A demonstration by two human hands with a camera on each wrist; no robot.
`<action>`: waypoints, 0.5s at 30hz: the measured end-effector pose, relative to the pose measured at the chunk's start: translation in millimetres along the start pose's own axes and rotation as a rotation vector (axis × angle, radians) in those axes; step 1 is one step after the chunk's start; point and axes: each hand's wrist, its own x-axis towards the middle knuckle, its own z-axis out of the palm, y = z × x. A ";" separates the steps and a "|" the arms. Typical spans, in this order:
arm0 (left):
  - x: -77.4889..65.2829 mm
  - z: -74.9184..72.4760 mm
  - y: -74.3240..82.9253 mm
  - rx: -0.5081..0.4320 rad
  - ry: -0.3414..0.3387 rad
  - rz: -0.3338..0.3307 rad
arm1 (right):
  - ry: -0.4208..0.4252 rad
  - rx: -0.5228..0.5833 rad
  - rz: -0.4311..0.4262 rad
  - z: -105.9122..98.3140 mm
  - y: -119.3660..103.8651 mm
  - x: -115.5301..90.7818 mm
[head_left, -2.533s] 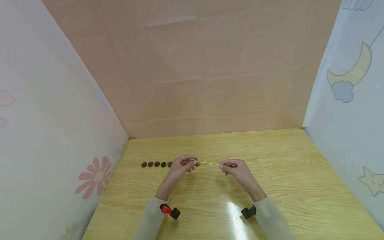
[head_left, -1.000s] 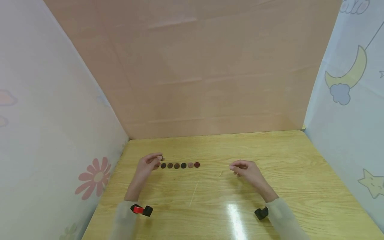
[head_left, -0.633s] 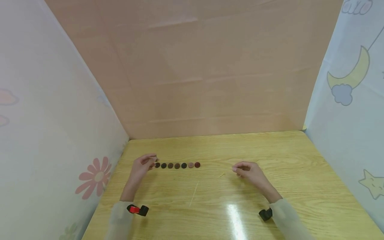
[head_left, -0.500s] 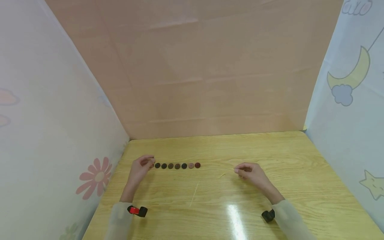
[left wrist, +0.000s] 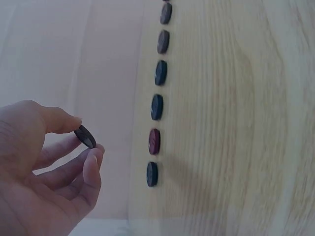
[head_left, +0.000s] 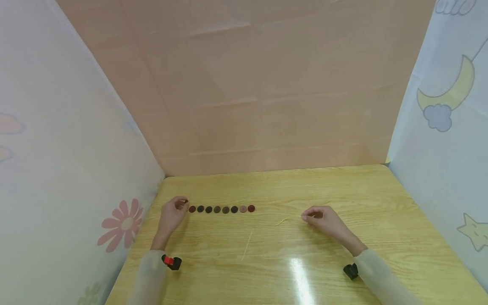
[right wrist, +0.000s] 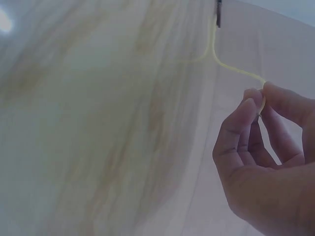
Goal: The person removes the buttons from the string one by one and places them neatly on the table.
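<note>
My left hand (head_left: 172, 215) is beyond the left end of a row of dark button-like discs, pinching another dark button-like disc (left wrist: 85, 136) between thumb and fingertip, raised above the tabletop. In the head view the row runs to the right, with a black disc (head_left: 201, 209), a pink-brown disc (head_left: 243, 209) and a dark red disc (head_left: 251, 208). On the right, my right hand (head_left: 323, 218) pinches one end of a thin yellow string (right wrist: 236, 69). The string trails slackly leftward toward the wood tabletop.
A second pale thread (head_left: 248, 245) lies on the wood-grain table (head_left: 213, 275) between the hands. A brown sheet (head_left: 244, 106) stands behind the table. Patterned white panels stand at the left (head_left: 57, 169) and right (head_left: 438, 169).
The string, first stretched between both hands, now hangs slack from the right hand alone. My left hand has moved left along the row and carries a disc. My right hand has drifted right.
</note>
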 end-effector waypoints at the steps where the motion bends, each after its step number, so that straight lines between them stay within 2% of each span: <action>1: 1.5 -0.5 -2.5 0.009 0.000 0.001 | -0.007 -0.021 -0.014 -0.8 0.9 -0.1; 6: 6.3 -2.7 -14.6 0.043 -0.007 -0.014 | -0.023 -0.107 -0.045 -3.4 7.8 -0.6; 15: 10.5 -7.5 -32.1 0.008 -0.015 -0.074 | -0.026 -0.202 -0.094 -1.6 14.3 0.7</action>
